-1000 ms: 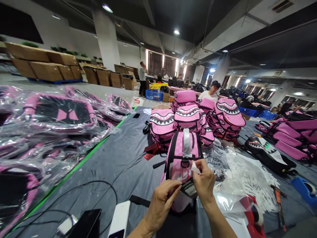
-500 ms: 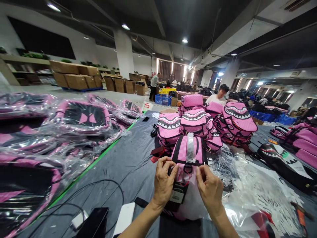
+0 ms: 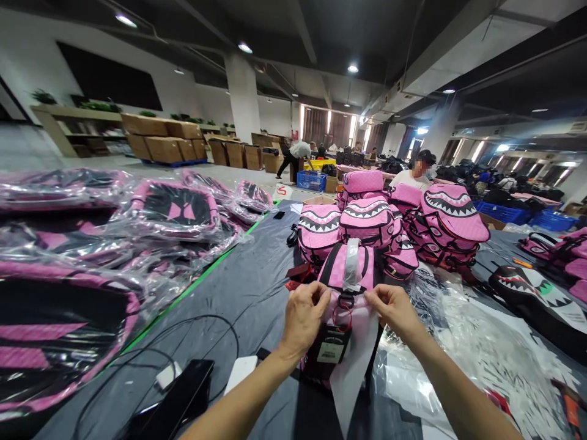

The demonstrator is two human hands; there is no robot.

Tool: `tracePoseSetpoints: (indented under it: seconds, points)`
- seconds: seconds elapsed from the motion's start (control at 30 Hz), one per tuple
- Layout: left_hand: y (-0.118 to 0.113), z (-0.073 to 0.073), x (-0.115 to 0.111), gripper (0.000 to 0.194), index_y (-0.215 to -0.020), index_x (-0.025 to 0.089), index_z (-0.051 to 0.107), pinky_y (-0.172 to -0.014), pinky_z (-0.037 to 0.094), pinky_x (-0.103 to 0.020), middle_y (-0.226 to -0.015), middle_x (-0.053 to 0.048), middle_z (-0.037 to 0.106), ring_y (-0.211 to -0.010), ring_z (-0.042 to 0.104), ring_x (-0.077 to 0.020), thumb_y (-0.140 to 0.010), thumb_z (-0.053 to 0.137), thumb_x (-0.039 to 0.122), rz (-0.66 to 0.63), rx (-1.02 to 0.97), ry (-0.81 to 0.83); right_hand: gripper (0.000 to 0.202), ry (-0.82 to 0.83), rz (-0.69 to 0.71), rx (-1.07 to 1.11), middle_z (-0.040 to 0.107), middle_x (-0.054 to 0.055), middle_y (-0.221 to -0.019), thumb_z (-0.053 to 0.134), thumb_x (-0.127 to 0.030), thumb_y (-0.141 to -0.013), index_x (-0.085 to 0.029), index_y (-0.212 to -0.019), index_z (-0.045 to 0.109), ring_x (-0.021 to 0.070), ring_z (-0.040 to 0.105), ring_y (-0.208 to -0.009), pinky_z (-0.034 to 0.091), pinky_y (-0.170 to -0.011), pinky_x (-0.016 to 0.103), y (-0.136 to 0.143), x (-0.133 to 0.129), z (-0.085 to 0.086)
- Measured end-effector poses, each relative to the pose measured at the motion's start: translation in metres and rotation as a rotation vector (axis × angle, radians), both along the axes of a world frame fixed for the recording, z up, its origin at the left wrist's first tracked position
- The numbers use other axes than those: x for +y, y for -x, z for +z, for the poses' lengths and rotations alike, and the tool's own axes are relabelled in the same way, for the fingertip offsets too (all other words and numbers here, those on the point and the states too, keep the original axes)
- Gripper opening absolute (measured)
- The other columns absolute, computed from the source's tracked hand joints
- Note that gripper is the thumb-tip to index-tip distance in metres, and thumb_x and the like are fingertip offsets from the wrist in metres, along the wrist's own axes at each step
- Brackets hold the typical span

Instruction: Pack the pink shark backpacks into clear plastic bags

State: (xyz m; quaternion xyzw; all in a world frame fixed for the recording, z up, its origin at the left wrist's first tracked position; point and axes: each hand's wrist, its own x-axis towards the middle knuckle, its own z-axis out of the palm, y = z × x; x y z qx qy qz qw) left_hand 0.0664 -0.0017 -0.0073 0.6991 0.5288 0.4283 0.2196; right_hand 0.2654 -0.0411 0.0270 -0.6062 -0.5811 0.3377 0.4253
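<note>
Reaching forward to the pink backpack (image 3: 330, 267) on the desk (image 3: 261, 287), forearms converging, wrists arched. Pinching a translucent white sheet (image 3: 358, 360) across the backpack's front, with left hand (image 3: 302, 315) and right hand (image 3: 398, 308) near its upper corners, each grip closed thumb to fingertips. Left of the backpack, pink-trimmed black packs (image 3: 175, 208) inside clear plastic bags (image 3: 62, 244). Far beyond it, a blue crate (image 3: 312, 181), contents too small to tell. Trailing lengthwise from the backpack's buckle (image 3: 345, 300) toward the wearer, narrowing to a pointed near end.
</note>
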Motion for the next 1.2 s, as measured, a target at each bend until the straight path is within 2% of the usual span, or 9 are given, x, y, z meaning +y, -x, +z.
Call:
tracePoseSetpoints:
  seconds: [0.17,0.27,0.37,0.47,0.63,0.83,0.93,1.07,1.2]
  points:
    - [-0.013,0.024,0.011,0.019,-0.069,0.021,0.056,-0.070,0.033,-0.030,-0.069,0.000,0.058,-0.071,0.054,-0.0183,-0.088,0.054,0.023,0.007,0.218,-0.039,0.051,0.040,0.051,0.139,0.044,-0.007,-0.044,0.068,-0.066,-0.066,-0.020,-0.056,0.050,0.0060,0.038,-0.034,0.027,-0.036,0.019,0.004,0.011,0.016]
    - [-0.010,0.033,0.014,0.022,-0.068,0.022,0.048,-0.064,0.027,-0.028,-0.062,0.004,0.049,-0.063,0.047,-0.0154,-0.089,0.050,0.026,-0.117,0.148,0.002,0.046,0.065,0.117,0.153,0.044,-0.007,-0.042,0.068,-0.061,-0.068,-0.020,-0.056,0.052,0.0057,0.038,-0.034,0.027,-0.035,0.018,0.016,0.017,0.021]
    - [-0.006,0.036,0.015,0.030,-0.062,0.022,0.041,-0.060,0.025,-0.027,-0.058,0.006,0.040,-0.057,0.041,-0.0134,-0.088,0.050,0.034,-0.230,0.016,0.058,0.039,0.145,0.238,0.105,0.058,-0.002,-0.049,0.066,-0.054,-0.071,-0.019,-0.059,0.054,0.0076,0.045,-0.036,0.030,-0.035,0.018,0.028,0.022,0.023]
    - [0.000,0.032,0.012,0.032,-0.062,0.022,0.046,-0.059,0.027,-0.027,-0.057,0.006,0.042,-0.057,0.042,-0.0134,-0.087,0.051,0.042,-0.216,-0.050,0.098,0.030,0.200,0.342,0.058,0.069,0.001,-0.061,0.060,-0.046,-0.077,-0.017,-0.067,0.061,0.0088,0.052,-0.039,0.035,-0.037,0.018,0.033,0.024,0.022]
    - [0.003,0.013,-0.006,0.040,-0.065,0.021,0.053,-0.064,0.031,-0.029,-0.062,0.004,0.052,-0.063,0.049,-0.0165,-0.085,0.063,0.054,-0.022,0.056,0.036,0.033,0.181,0.427,0.062,0.064,0.000,-0.055,0.057,-0.046,-0.081,-0.016,-0.070,0.064,0.0080,0.050,-0.040,0.033,-0.037,0.017,0.030,0.024,0.020]
    - [-0.017,-0.013,-0.013,0.019,-0.074,0.021,0.065,-0.074,0.041,-0.031,-0.076,0.000,0.064,-0.080,0.058,-0.0199,-0.089,0.063,0.034,0.097,-0.147,-0.113,0.045,0.147,0.487,0.065,0.072,0.004,-0.076,0.052,-0.053,-0.086,-0.015,-0.105,0.065,0.0103,0.055,-0.040,0.035,-0.037,0.019,0.023,0.029,0.008]
    - [-0.026,-0.019,-0.013,0.014,-0.075,0.021,0.067,-0.076,0.043,-0.032,-0.078,0.000,0.067,-0.080,0.060,-0.0196,-0.087,0.064,0.026,0.157,-0.220,-0.174,0.041,-0.122,0.522,-0.221,0.073,0.005,-0.083,0.048,-0.047,-0.094,-0.017,-0.115,0.066,0.0120,0.060,-0.051,0.043,-0.047,0.022,0.010,0.029,0.017]
    - [-0.032,-0.023,-0.013,0.013,-0.072,0.021,0.069,-0.074,0.042,-0.032,-0.075,0.001,0.067,-0.075,0.061,-0.0188,-0.085,0.067,0.023,0.208,-0.224,-0.193,0.024,-0.642,0.628,-0.930,0.071,0.005,-0.107,0.061,-0.025,-0.094,-0.027,-0.115,0.071,0.0093,0.061,-0.066,0.038,-0.055,0.020,-0.006,0.031,0.039]
    - [-0.032,-0.026,-0.012,0.009,-0.077,0.022,0.071,-0.071,0.043,-0.029,-0.074,0.002,0.068,-0.072,0.061,-0.0173,-0.086,0.068,0.021,0.255,-0.242,-0.229,0.031,-0.745,0.750,-1.272,0.068,0.002,-0.103,0.070,-0.021,-0.090,-0.031,-0.119,0.069,0.0081,0.059,-0.067,0.028,-0.050,0.020,-0.005,0.045,0.046]
